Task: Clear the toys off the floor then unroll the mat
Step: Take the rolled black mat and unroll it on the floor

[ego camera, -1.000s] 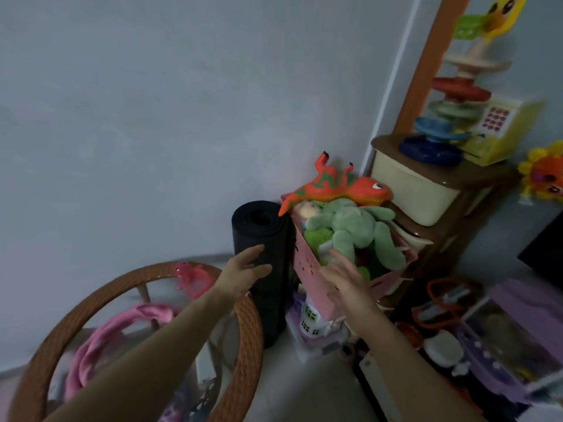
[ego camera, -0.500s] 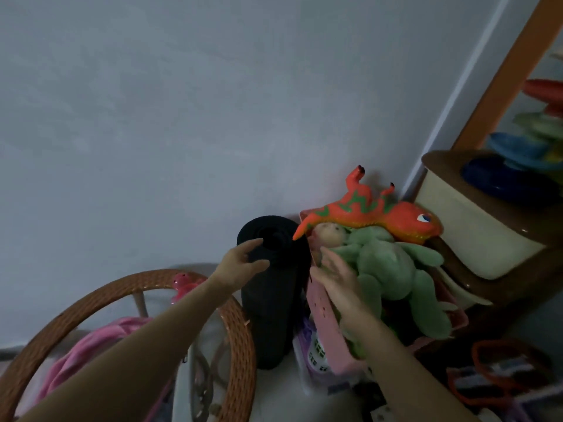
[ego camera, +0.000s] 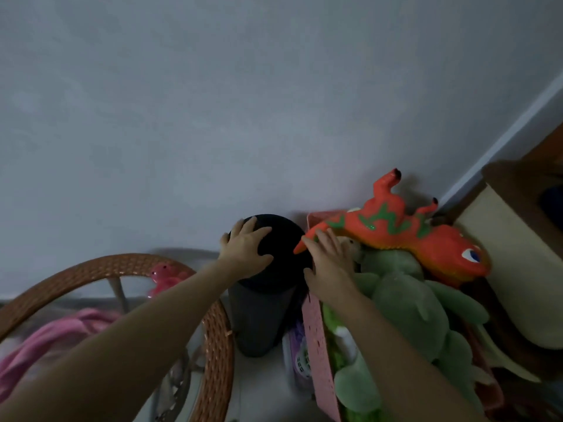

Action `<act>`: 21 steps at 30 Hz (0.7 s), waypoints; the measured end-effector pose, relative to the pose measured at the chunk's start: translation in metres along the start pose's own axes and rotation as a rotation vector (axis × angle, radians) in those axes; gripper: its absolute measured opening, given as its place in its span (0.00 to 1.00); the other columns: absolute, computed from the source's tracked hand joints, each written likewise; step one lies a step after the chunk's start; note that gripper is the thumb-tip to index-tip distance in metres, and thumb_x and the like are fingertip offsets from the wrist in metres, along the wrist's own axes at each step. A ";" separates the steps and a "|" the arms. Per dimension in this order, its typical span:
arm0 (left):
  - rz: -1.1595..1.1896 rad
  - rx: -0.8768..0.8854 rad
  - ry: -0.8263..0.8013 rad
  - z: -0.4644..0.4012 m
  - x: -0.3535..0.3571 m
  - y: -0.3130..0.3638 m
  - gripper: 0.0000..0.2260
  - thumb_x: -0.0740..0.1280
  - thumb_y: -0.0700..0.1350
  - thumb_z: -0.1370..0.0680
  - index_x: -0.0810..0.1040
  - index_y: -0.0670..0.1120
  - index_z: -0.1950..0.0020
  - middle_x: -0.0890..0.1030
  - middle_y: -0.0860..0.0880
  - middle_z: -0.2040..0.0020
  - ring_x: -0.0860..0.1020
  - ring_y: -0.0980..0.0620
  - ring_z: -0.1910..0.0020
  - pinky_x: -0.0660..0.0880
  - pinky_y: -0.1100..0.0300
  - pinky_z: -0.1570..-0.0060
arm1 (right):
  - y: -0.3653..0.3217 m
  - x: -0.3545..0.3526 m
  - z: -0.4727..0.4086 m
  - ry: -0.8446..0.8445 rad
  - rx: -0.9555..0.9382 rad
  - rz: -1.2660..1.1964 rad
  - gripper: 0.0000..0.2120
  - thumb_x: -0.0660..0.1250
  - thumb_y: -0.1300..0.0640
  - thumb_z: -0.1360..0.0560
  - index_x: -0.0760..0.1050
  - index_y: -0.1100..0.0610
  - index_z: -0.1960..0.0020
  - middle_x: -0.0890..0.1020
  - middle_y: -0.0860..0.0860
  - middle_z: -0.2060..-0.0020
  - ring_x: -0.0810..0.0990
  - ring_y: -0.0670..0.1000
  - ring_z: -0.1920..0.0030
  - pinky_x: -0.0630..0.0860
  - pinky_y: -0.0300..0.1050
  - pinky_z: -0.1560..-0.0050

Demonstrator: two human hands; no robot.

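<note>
We see the rolled mat (ego camera: 268, 303) standing upright on the floor against the wall (ego camera: 243, 102). Our left hand (ego camera: 246, 251) rests on its top end, and our right hand (ego camera: 329, 263) lies just beside its right edge. Right of the mat stands a basket (ego camera: 320, 354) with a plush toy (ego camera: 408, 312) in it and a lizard toy (ego camera: 405, 233) lying across the top. Left of the mat is a wicker chair (ego camera: 122, 266), with a small toy (ego camera: 164, 275) behind its rim. A bin (ego camera: 511, 269) stands at far right.

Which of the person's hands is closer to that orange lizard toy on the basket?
Right. The right hand lies just under the orange lizard toy, at its tail tip. The left hand rests apart on the rolled black mat.
</note>
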State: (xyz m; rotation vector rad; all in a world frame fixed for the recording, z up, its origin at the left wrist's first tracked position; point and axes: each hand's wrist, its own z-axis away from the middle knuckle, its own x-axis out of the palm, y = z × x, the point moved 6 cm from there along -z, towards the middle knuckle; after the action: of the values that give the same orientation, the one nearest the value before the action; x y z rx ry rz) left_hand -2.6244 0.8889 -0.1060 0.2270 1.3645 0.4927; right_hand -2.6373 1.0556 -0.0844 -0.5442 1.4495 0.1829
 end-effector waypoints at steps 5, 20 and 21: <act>0.056 -0.241 -0.032 -0.006 0.015 -0.016 0.38 0.66 0.52 0.25 0.45 0.55 0.24 0.37 0.47 0.23 0.40 0.42 0.25 0.56 0.38 0.31 | 0.018 0.014 -0.013 -0.077 -0.087 0.187 0.32 0.62 0.56 0.26 0.53 0.45 0.26 0.46 0.47 0.23 0.41 0.54 0.24 0.39 0.59 0.28; -0.124 -0.345 0.066 0.056 0.048 -0.006 0.35 0.68 0.48 0.31 0.54 0.49 0.28 0.62 0.45 0.37 0.63 0.42 0.38 0.69 0.47 0.44 | 0.037 0.032 -0.029 -0.245 -0.092 0.158 0.35 0.53 0.38 0.24 0.39 0.44 0.24 0.34 0.47 0.25 0.29 0.54 0.27 0.35 0.65 0.30; -0.137 -0.339 0.082 0.060 0.050 -0.004 0.33 0.67 0.47 0.31 0.56 0.48 0.29 0.63 0.45 0.37 0.64 0.42 0.38 0.69 0.47 0.44 | 0.036 0.032 -0.029 -0.250 -0.089 0.160 0.36 0.53 0.36 0.25 0.39 0.45 0.24 0.33 0.47 0.25 0.28 0.54 0.27 0.35 0.65 0.30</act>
State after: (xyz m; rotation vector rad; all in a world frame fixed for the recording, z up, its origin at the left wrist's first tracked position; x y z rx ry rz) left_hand -2.5589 0.9158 -0.1394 -0.1650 1.3416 0.6135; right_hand -2.6744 1.0671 -0.1249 -0.4600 1.2446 0.4292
